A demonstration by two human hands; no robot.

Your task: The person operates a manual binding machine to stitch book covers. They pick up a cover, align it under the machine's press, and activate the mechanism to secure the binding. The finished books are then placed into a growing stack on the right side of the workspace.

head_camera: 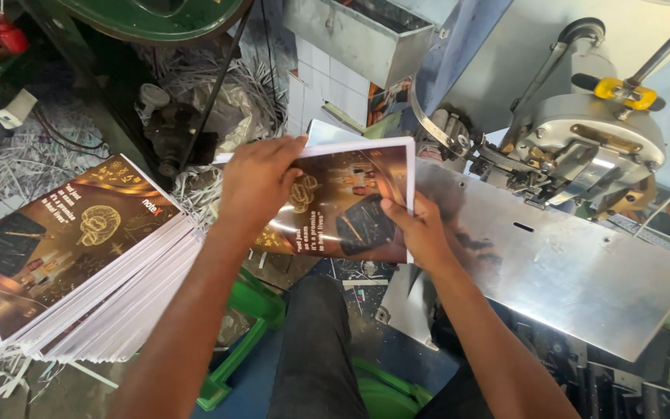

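I hold a thin booklet with a glossy dark brown cover in both hands, over my lap. My left hand grips its left edge, fingers curled over the top corner. My right hand grips its right side, thumb pressed on the cover. The booklet's right edge lies at the left end of the steel plate of a stitching machine. The machine's metal head stands beyond the plate, to the right of my hands.
A fanned stack of the same brown-covered booklets lies at the left. Shredded white paper strips cover the floor there. A green plastic stool is under my legs. A grey metal box and a green wheel stand at the back.
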